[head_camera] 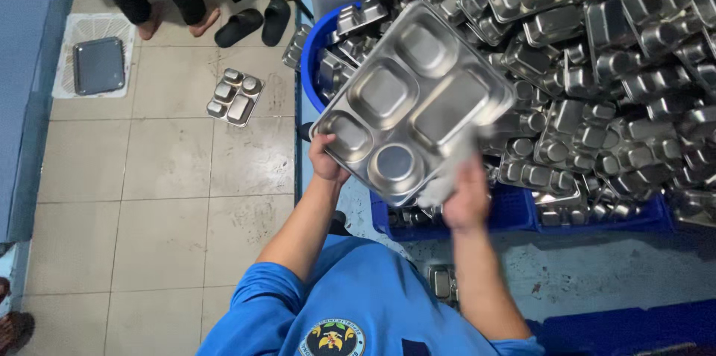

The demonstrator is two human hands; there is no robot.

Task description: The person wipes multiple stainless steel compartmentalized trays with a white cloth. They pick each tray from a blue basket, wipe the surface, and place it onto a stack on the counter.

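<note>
While the head view is looking straight down, the person in the blue shirt (pixel 350 311) is holding up a steel compartment tray (pixel 412 102), and everything else is easiest to place off that tray. Their left hand (pixel 327 161) is gripping the tray's lower left corner, fingers curled together around the rim with the thumb lying on the inside edge. Their right hand (pixel 466 196) is sitting at the tray's lower right edge, fingers pressed together and bunching a pale cloth (pixel 455 166) against the metal, though the motion blur there is hiding exactly how the fingertips are lying. The tray itself is tilting, face up toward the camera, with its five hollows showing. Behind and to the right of it, a huge heap of matching steel trays (pixel 597 65) is piling up over blue crates (pixel 522 210). Just behind the tray's upper left corner, a round blue tub (pixel 312 58) is holding more trays. Well off to the tray's left, one lone tray (pixel 235 96) is lying on the tiled floor (pixel 164 199), and farther left a dark flat tray (pixel 98 65) is resting on a white mat (pixel 71 32). Beyond that, another person's bare feet (pixel 179 22) are standing near black sandals (pixel 255 24).
</note>
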